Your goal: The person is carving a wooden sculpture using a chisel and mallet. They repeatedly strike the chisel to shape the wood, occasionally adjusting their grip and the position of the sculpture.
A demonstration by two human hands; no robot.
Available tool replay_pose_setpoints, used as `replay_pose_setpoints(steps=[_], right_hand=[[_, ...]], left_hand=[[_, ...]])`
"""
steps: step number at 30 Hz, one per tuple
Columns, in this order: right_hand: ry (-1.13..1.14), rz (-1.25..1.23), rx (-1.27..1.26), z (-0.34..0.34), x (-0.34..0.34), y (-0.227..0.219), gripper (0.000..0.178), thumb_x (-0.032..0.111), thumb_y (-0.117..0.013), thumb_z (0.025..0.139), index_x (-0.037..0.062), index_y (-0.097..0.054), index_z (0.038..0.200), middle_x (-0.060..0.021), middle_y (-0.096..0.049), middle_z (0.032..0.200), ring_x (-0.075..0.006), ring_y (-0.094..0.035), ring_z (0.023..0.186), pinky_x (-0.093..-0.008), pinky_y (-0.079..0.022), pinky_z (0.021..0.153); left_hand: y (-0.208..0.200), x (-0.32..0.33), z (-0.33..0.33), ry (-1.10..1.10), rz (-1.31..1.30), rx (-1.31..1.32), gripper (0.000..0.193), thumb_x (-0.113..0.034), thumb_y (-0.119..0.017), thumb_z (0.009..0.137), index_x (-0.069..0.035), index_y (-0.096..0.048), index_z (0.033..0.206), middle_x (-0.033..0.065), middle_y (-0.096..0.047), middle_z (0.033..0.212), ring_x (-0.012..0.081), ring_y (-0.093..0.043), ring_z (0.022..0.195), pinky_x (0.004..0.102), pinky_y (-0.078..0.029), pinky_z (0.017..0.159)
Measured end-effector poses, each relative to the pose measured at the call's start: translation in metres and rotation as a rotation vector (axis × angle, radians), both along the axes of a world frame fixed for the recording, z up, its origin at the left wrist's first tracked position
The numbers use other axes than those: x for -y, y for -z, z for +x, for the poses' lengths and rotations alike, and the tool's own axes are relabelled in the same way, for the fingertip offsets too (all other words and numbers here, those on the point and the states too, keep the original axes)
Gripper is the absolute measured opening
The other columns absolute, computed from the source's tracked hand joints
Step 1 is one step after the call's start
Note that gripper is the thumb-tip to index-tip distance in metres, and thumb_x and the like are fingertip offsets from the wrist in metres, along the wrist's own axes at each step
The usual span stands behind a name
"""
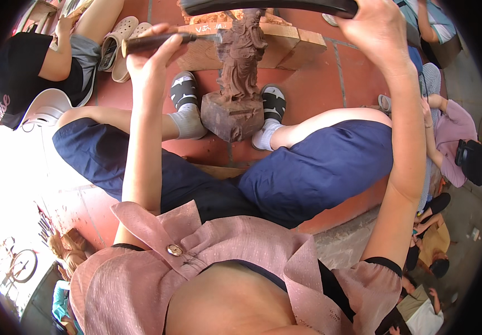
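A reddish-brown carved wooden statue (242, 67) of a robed figure stands upright on its blocky base between my feet. My left hand (152, 62) is wrapped round the handle of a chisel (150, 43), whose blade points right, toward the statue's upper part. I cannot tell whether the tip touches the wood. My right hand (376, 30) grips one end of a long, dark, slightly curved club (274, 5). The club reaches left across the top of the view, above the statue and near the chisel.
Pale wooden blocks (302, 47) lie behind the statue, with small carved pieces on them. A person in black (56, 61) sits at the left near beige clogs (119, 47). Several other people, one in pink (457, 134), are along the right. A bicycle (23, 265) stands lower left.
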State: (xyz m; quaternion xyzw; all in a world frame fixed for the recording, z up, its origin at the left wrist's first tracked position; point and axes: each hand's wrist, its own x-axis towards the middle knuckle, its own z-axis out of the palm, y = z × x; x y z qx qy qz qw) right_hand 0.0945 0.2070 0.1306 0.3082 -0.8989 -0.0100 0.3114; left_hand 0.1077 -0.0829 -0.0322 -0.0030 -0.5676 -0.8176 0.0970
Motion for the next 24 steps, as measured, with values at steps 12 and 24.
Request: replay_pose_setpoints(steps=[12,24], right_hand=[[0.133,-0.143,0.222,0.013,-0.047,0.037,0.046,0.021,-0.083,0.066,0.0063,-0.065,0.106,-0.0101,-0.067,0.101,-0.0257,-0.067,0.091,-0.0330,-0.052,0.081],[0.245,0.090,0.403,0.007,-0.039,0.050,0.045,0.021,-0.080,0.068,0.0111,-0.065,0.109,-0.0098,-0.068,0.101,-0.0275,-0.067,0.091,-0.0353,-0.052,0.080]], left_hand=[[0.080,0.012,0.033,0.049,-0.130,0.471,0.029,-0.028,-0.057,0.096,0.001,-0.053,0.100,0.0116,-0.064,0.088,0.0188,-0.066,0.075,0.0315,-0.058,0.062],[0.081,0.001,0.035,0.035,0.118,0.486,0.024,-0.009,-0.059,0.093,0.002,-0.045,0.109,0.0172,-0.059,0.100,0.0316,-0.068,0.089,0.0421,-0.062,0.067]])
